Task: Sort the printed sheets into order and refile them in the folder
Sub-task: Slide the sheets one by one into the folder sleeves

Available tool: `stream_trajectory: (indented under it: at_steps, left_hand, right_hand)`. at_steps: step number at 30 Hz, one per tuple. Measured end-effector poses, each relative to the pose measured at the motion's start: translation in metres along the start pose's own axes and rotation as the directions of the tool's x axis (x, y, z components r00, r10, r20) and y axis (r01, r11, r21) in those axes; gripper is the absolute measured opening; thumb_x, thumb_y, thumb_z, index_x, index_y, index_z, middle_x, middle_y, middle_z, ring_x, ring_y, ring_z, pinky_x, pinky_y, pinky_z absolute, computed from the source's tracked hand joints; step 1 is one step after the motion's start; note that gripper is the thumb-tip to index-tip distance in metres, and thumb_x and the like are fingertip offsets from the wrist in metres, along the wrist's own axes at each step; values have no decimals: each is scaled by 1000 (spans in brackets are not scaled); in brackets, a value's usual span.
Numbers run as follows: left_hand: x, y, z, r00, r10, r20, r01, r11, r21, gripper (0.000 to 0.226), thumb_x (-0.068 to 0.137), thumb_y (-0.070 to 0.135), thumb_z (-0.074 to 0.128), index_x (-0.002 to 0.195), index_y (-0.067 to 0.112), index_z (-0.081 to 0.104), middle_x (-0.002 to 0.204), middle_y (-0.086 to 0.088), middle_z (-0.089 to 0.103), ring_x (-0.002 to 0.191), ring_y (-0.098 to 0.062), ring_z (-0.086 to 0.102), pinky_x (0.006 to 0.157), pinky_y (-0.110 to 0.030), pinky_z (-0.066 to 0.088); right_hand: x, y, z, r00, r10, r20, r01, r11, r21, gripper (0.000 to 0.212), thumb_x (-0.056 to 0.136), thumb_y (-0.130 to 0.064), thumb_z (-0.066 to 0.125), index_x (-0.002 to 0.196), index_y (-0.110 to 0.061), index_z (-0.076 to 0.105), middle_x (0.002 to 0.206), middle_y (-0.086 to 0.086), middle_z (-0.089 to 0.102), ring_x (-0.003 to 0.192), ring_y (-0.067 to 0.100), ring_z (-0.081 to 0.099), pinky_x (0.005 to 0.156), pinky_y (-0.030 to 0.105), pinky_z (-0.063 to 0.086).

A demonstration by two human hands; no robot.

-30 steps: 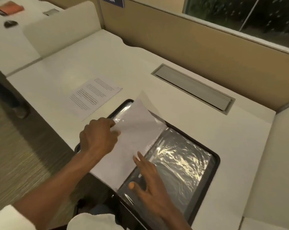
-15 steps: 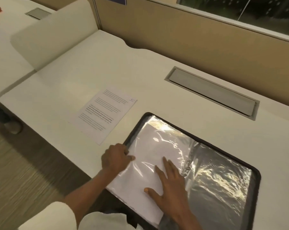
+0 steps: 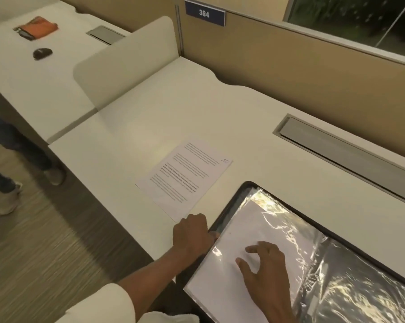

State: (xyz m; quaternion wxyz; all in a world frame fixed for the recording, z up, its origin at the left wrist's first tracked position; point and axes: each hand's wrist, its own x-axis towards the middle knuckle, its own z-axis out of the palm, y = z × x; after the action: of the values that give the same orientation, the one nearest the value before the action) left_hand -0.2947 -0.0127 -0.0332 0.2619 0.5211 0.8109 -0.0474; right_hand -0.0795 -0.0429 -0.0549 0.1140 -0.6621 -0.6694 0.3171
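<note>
The plastic sleeve (image 3: pixel 262 224) that stood lifted a second ago now lies flat on the left leaf of the folder (image 3: pixel 229 205), with a white page inside it. That page looks filed. The right hand (image 3: pixel 265 266) presses it, fingers loosely spread. The left hand (image 3: pixel 191 234) sits curled at the folder's 9 o'clock rim; I cannot tell whether it pinches. The printed sheet (image 3: pixel 185 176) waits on the table (image 3: pixel 150 117), just beside the folder at 11 o'clock. The folder's near corner overhangs the table edge, and bare table lies open toward 12 o'clock.

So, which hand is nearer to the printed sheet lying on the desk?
Left. The left hand sits beside the printed sheet, at the edge of the folder; the right hand rests on the white page inside it, farther away.
</note>
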Motion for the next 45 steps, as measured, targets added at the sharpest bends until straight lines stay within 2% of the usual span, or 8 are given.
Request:
stream_trajectory:
  at_steps: [12, 20, 25, 28, 32, 39, 42, 45]
  left_hand:
    - [48, -74, -72, 962, -224, -154, 168, 936, -311, 39, 87, 59, 79, 77, 23, 65, 80, 7, 70, 77, -17, 69, 74, -36, 62]
    - [143, -104, -124, 948, -229, -219, 162, 944, -286, 36, 81, 54, 86, 90, 23, 68, 110, -4, 73, 106, -28, 68, 89, -39, 57]
    - [202, -119, -140, 953, -268, -144, 215, 929, -302, 71, 74, 59, 89, 120, 9, 68, 128, -13, 67, 120, -34, 64, 100, -46, 56]
    - [223, -119, -144, 958, -277, -80, 231, 904, -360, 76, 72, 59, 90, 115, 1, 69, 120, -19, 71, 110, -37, 69, 93, -48, 58]
    - [229, -110, -146, 966, -255, 40, 245, 860, -446, 68, 73, 50, 94, 112, 3, 66, 113, -13, 69, 110, -37, 68, 86, -40, 55]
    - [243, -115, -143, 955, -228, 189, 290, 855, -431, 72, 59, 51, 100, 102, 9, 60, 104, -8, 67, 102, -35, 63, 106, -51, 45]
    - [250, -121, -140, 952, -203, 228, 289, 838, -463, 74, 40, 50, 101, 91, 9, 69, 92, -8, 76, 89, -34, 73, 98, -53, 55]
    - [245, -122, -142, 969, -136, 208, 223, 844, -488, 42, 64, 29, 101, 84, 6, 72, 86, -10, 78, 80, -30, 76, 84, -45, 64]
  right_hand:
    - [47, -57, 2, 968, -41, 246, -48, 937, 345, 38, 88, -37, 85, 119, -34, 63, 113, -19, 68, 96, 2, 67, 76, 13, 49]
    - [127, -124, 22, 953, 184, 239, -283, 821, 495, 62, 82, -42, 87, 133, -31, 55, 116, -8, 66, 104, 16, 70, 95, 45, 59]
    - [171, -144, 45, 898, 397, 188, -422, 660, 622, 84, 73, -44, 92, 143, -18, 52, 131, 5, 64, 117, 27, 66, 101, 51, 57]
    - [181, -156, 52, 876, 458, 152, -449, 657, 606, 85, 79, -35, 92, 147, -6, 50, 139, 9, 59, 121, 31, 64, 100, 51, 58]
    - [185, -164, 60, 853, 513, 101, -488, 711, 506, 58, 83, -29, 88, 127, -6, 58, 95, -6, 60, 88, 17, 63, 86, 40, 59]
    - [183, -181, 70, 842, 537, 42, -515, 779, 358, 72, 78, -37, 87, 137, -14, 53, 124, 2, 62, 102, 22, 63, 71, 34, 53]
    - [180, -184, 72, 829, 558, 21, -528, 771, 356, 71, 79, -33, 88, 136, -15, 50, 123, 1, 61, 98, 19, 62, 60, 28, 43]
    - [180, -184, 76, 822, 569, 10, -536, 768, 350, 73, 78, -34, 88, 137, -17, 49, 126, 2, 60, 103, 21, 63, 62, 29, 44]
